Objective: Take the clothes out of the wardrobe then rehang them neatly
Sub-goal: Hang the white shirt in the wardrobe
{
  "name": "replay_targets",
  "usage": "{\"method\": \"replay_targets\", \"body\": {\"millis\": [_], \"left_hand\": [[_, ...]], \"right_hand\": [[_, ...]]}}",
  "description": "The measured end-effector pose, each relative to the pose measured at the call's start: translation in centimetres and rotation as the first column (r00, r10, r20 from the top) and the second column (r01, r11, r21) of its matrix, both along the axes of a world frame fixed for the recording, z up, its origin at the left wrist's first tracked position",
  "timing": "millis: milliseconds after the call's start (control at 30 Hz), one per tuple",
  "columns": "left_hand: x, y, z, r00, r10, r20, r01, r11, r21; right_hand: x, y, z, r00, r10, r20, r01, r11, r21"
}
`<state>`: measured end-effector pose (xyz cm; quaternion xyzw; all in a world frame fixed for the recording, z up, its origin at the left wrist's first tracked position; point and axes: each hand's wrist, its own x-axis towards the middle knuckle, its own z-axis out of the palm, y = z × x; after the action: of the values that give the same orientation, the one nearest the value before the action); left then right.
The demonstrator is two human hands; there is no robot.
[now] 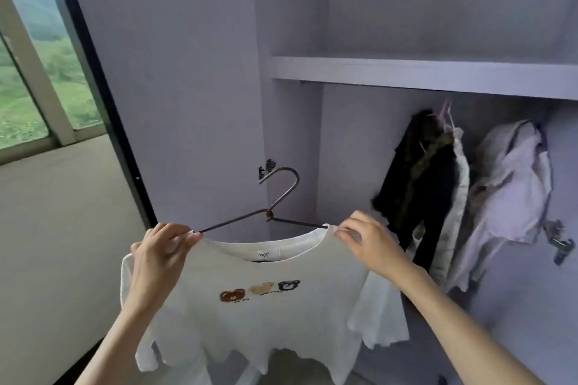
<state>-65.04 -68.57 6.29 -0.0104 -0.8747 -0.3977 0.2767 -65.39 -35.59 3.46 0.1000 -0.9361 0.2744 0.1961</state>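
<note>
A white T-shirt (259, 319) printed with three bear faces hangs on a dark wire hanger (281, 194) in front of the open wardrobe. My left hand (159, 256) pinches the shirt's left shoulder at the hanger's arm. My right hand (366, 241) pinches the right shoulder by the collar. The hanger's hook points up and left, free of any rail. Inside the wardrobe a black garment (416, 178) and a pale lilac-white garment (513, 184) hang under the shelf (422, 75).
The wardrobe's open door (175, 87) stands left of the shirt, with a hinge (266, 169) on the side panel and another hinge (560, 244) at the right. A window (34, 72) and a beige wall lie far left.
</note>
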Motion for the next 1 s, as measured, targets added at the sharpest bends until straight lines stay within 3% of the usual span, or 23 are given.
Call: {"method": "replay_targets", "body": {"millis": [200,400,567,700,767,933,1000], "left_hand": [[-5.8,4.3,-1.5,0.978,-0.204,0.043,0.206,0.976,-0.063],[-9.7,10.9,-5.1,0.886,-0.387,0.254,0.419,0.904,-0.082],[-8.3,17.1,-8.1,0.672,-0.639,0.374,0.714,0.693,-0.101],[-6.8,20.3,-8.9,0.571,-0.722,0.392,0.808,0.577,-0.114],[-6.5,21.5,-9.1,0.542,-0.744,0.392,0.831,0.543,-0.119],[-5.8,24.7,-10.0,0.505,-0.77,0.39,0.855,0.508,-0.104],[-5.8,26.1,-10.3,0.49,-0.78,0.388,0.865,0.491,-0.105]], "right_hand": [[3.8,2.9,-0.5,0.969,-0.244,0.023,0.244,0.97,0.01],[9.4,5.1,-1.4,0.851,-0.515,0.104,0.52,0.854,-0.024],[14.4,6.9,-2.9,0.553,-0.781,0.289,0.79,0.602,0.114],[17.7,7.7,-5.1,0.294,-0.83,0.473,0.92,0.38,0.097],[18.9,8.0,-6.0,0.23,-0.835,0.5,0.955,0.291,0.047],[20.1,9.0,-7.0,0.275,-0.796,0.539,0.961,0.236,-0.141],[19.9,9.8,-7.0,0.322,-0.789,0.524,0.947,0.266,-0.18]]}}
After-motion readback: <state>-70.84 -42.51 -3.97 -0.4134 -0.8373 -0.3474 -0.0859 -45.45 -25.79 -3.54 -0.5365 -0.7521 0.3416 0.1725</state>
